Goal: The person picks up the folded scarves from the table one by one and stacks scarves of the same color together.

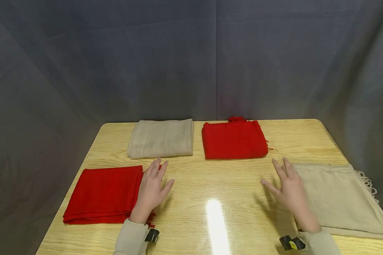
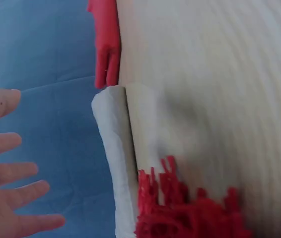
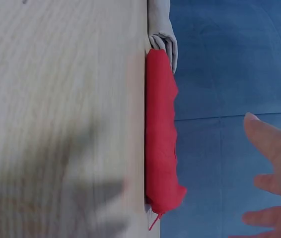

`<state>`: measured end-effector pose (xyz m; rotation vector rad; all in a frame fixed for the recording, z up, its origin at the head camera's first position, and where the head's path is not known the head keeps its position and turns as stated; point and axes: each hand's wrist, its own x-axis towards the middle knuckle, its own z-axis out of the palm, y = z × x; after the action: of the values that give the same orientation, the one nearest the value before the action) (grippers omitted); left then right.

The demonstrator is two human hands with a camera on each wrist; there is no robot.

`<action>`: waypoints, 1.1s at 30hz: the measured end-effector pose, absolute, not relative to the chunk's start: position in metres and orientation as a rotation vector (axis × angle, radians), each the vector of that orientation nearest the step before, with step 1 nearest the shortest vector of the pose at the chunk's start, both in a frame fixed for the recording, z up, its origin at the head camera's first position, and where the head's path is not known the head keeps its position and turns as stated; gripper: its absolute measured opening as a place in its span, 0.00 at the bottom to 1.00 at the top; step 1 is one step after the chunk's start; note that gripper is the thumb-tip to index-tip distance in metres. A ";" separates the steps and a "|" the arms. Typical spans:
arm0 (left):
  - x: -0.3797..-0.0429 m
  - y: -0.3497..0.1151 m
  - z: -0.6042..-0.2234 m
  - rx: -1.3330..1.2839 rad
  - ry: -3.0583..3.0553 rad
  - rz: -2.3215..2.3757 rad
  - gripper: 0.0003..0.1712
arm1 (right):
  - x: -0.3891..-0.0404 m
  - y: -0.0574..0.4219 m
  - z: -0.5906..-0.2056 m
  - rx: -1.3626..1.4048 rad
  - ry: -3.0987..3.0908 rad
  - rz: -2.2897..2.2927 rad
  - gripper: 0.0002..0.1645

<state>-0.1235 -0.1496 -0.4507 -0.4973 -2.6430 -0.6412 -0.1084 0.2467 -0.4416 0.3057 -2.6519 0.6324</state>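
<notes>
My left hand (image 1: 151, 189) hovers with spread fingers over the fringed right edge of a folded red scarf (image 1: 105, 193) at the table's left. Its fingers (image 2: 16, 173) hold nothing in the left wrist view, where red fringe (image 2: 180, 208) shows close by. On the other side, my right hand (image 1: 290, 193) is raised at the left edge of a folded beige scarf (image 1: 338, 198), fingers apart and holding nothing. Toward the back lie a second folded beige scarf (image 1: 161, 138) and, to its right, a second folded red scarf (image 1: 234, 140).
All four corners of the scene rest on a light wooden table (image 1: 191, 184) with rounded back corners. A dark grey-blue curtain (image 1: 185, 60) hangs behind it and along both sides. Black bands (image 1: 152, 235) circle both wrists over light sleeves (image 1: 131, 239).
</notes>
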 end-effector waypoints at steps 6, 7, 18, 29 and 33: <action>-0.128 -0.145 -0.443 -0.514 -2.621 -0.748 0.28 | -0.114 0.251 -0.438 0.331 -2.652 0.741 0.42; -0.128 -0.144 -0.442 -0.512 -2.622 -0.766 0.27 | -0.114 0.251 -0.437 0.325 -2.666 0.763 0.42; -0.137 -0.138 -0.436 -0.508 -2.620 -0.880 0.25 | -0.122 0.254 -0.428 0.328 -2.712 0.856 0.35; -0.148 -0.136 -0.433 -0.509 -2.625 -0.939 0.25 | -0.134 0.259 -0.421 0.321 -2.737 0.844 0.34; -0.153 -0.133 -0.430 -0.511 -2.623 -0.948 0.24 | -0.139 0.262 -0.419 0.301 -2.757 0.904 0.34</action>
<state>-0.1530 -0.1332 -0.4295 -0.5114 -2.6227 -0.9481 -0.1389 0.2615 -0.4189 0.3012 -2.7572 0.9037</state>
